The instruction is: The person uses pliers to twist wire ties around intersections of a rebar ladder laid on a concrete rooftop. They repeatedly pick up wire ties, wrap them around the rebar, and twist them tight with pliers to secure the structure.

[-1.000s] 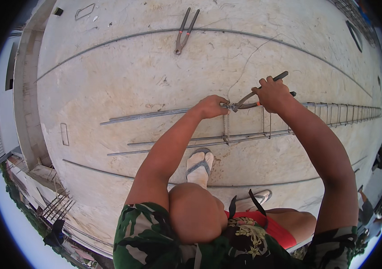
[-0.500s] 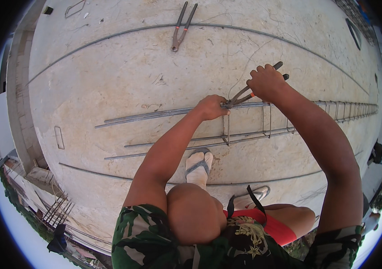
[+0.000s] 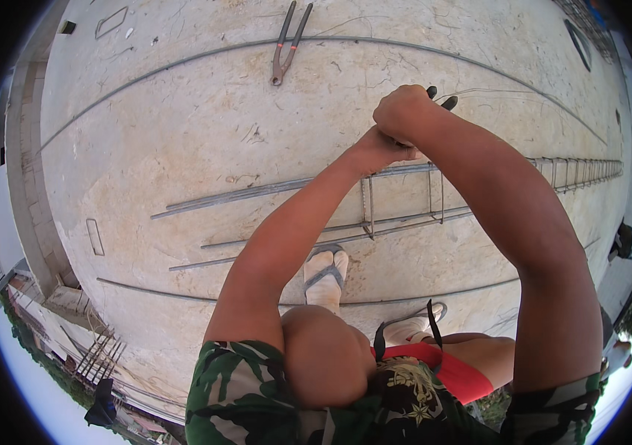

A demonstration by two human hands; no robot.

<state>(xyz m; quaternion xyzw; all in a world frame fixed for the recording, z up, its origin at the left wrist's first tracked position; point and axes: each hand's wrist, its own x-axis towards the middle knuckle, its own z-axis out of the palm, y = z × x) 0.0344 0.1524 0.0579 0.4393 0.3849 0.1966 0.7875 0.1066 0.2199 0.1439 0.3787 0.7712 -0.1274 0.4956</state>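
Observation:
My right hand (image 3: 405, 115) is closed around a pair of pincers (image 3: 449, 102). Its dark handle ends stick out past the fist, while its jaws are hidden behind my hand and forearm. Just below and touching it, my left hand (image 3: 384, 152) has curled fingers, mostly covered, at the upper bars of a rebar cage (image 3: 435, 194). What those fingers grip cannot be made out. The cage has long bars joined by rectangular stirrups and runs off to the right. A thin wire (image 3: 494, 90) trails rightward from near the handles.
Another pair of pincers (image 3: 286, 48) lies across a long loose bar (image 3: 205, 53) on the concrete floor (image 3: 145, 133). A second loose bar (image 3: 160, 289) runs by my sandalled foot (image 3: 325, 274). Loose stirrups (image 3: 94, 237) lie at left; a low ledge (image 3: 30, 185) borders the floor.
My right hand has swung left and turned over with the pincers, coming to rest against my left hand. My left hand has moved slightly right and up. The wire now trails rightward.

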